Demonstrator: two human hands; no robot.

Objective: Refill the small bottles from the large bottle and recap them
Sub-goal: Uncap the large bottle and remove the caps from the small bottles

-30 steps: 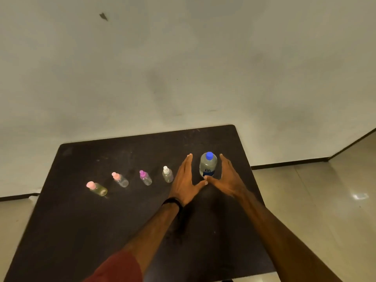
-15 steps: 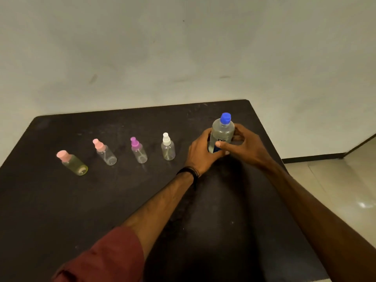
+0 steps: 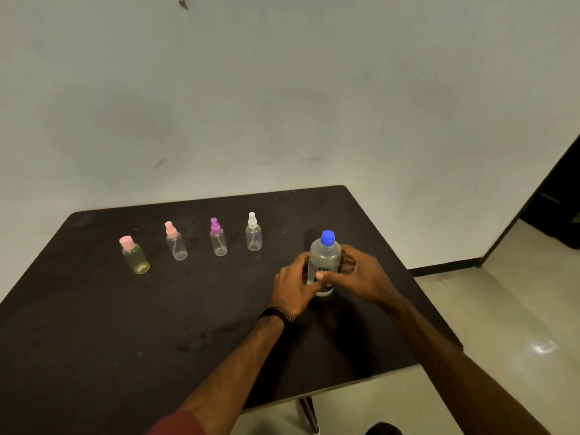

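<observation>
Both hands wrap the large water bottle (image 3: 324, 265): left hand (image 3: 293, 285) and right hand (image 3: 361, 277) curl round its body, probably steadying it for uncapping; its blue cap (image 3: 327, 238) is on. Left of them, farther back, four capped small bottles (image 3: 218, 238) stand in a row.

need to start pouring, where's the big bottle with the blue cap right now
In the head view the big bottle stands upright on the table's right side, gripped between both hands, right of the white-capped small bottle.
</observation>
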